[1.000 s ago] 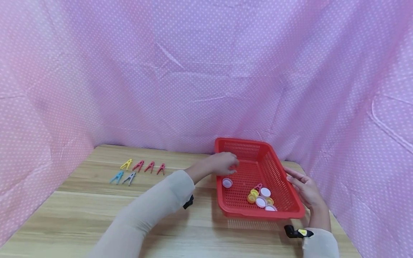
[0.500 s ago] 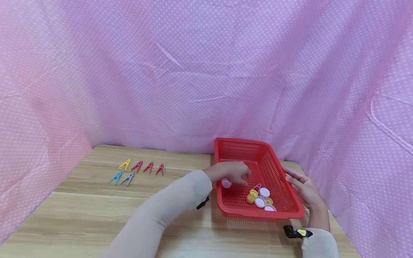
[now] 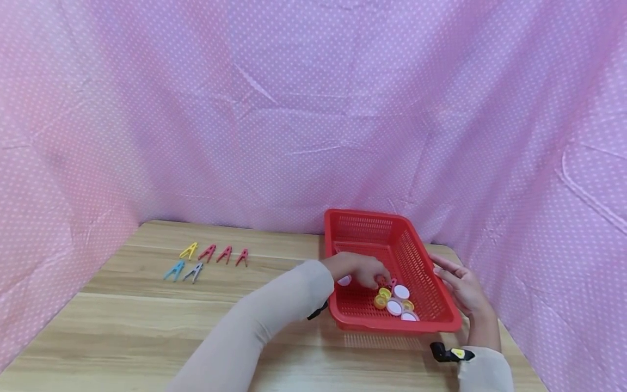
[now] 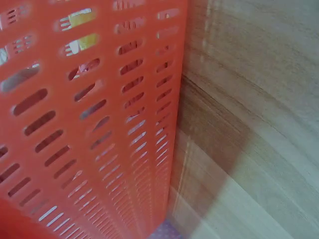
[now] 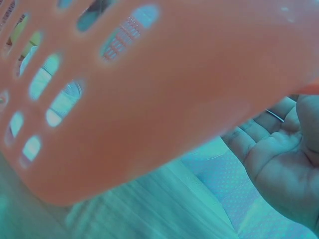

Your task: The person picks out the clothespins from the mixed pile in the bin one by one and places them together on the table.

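Note:
My left hand (image 3: pixel 369 271) reaches down inside the red plastic basket (image 3: pixel 392 325). Its index finger is right at a pink clothespin (image 3: pixel 394 283), and a gap shows between thumb and index finger. Close by lie white round caps (image 3: pixel 401 292) and yellow round caps (image 3: pixel 380 301). Another white cap (image 3: pixel 344 280) is partly covered by the left wrist. At the basket's right side, my right hand (image 3: pixel 462 286) holds the rim, with fingers along the outside. In the right wrist view, that hand (image 5: pixel 279 154) shows behind the basket's edge. The left wrist view shows only the basket's slotted wall (image 4: pixel 99 124) and the wood.
On the wooden table (image 3: pixel 122 326), clothespins lie in two rows at the left: a yellow one (image 3: pixel 189 250), several red ones (image 3: pixel 225 254), a blue one (image 3: pixel 174 270) and a grey one (image 3: pixel 194 272). A pink dotted cloth (image 3: pixel 294 136) surrounds the table.
My left hand has moved right and toward me within the basket, from near its left rim to the pink clothespin. The right hand stays at the basket's side.

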Available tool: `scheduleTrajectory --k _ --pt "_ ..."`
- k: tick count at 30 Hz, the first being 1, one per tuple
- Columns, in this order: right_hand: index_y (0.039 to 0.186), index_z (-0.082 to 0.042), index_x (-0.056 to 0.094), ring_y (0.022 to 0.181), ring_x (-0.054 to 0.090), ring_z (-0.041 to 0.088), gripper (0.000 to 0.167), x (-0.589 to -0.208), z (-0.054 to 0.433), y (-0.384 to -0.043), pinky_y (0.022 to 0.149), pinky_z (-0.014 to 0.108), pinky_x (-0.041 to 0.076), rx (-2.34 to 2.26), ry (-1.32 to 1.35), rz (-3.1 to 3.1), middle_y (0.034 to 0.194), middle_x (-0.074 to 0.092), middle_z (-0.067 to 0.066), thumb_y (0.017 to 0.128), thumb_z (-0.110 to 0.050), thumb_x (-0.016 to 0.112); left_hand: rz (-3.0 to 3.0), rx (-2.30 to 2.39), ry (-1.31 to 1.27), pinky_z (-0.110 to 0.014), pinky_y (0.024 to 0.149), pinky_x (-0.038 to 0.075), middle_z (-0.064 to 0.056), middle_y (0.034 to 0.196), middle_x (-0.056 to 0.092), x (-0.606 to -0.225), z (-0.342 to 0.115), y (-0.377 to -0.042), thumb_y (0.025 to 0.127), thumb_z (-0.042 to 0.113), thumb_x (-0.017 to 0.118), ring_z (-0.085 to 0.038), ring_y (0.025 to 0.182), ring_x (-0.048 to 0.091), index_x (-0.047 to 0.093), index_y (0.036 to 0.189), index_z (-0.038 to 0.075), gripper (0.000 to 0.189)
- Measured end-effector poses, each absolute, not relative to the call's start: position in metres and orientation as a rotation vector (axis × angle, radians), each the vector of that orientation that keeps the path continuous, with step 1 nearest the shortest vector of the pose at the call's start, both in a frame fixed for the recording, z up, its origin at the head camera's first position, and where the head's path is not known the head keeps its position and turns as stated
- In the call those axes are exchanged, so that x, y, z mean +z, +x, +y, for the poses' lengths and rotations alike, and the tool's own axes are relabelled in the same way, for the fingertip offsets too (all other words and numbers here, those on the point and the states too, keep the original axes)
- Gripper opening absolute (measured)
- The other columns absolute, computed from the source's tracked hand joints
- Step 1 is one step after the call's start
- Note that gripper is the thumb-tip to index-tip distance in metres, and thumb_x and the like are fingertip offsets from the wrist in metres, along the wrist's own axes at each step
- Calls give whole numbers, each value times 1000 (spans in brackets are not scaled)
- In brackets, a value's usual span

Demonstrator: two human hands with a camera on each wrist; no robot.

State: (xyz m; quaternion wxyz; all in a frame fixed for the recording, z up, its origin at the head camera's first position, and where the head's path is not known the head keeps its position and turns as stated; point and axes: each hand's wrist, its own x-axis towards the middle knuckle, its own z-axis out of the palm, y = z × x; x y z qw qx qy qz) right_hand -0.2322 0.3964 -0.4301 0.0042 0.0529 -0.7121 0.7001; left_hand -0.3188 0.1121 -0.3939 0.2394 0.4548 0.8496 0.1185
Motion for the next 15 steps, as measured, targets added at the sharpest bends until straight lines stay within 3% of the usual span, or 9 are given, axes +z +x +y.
scheduleTrajectory --k 7,11,15 --pt "148 -6 54 100 74 18 43 -430 396 -234 80 35 60 2238 226 -2192 118 73 -3 105 -8 56 2328 345 1082 -29 99 49 12 117 62 -400 116 -322 87 9 77 -10 109 54 67 134 40 57" --pt "147 -7 55 100 74 18 42 -430 396 -234 80 35 60 2267 231 -2171 118 74 -2 105 -7 56 2350 279 1115 -29 99 50 11 116 63 -401 116 -325 91 8 74 -10 107 55 69 132 35 50" --pt "146 -9 57 99 74 18 41 -431 396 -233 80 34 60 2275 216 -2162 116 74 -1 105 -7 56 2408 190 1173 -26 85 52 7 103 64 -401 112 -331 95 11 70 -11 96 59 75 118 25 27"
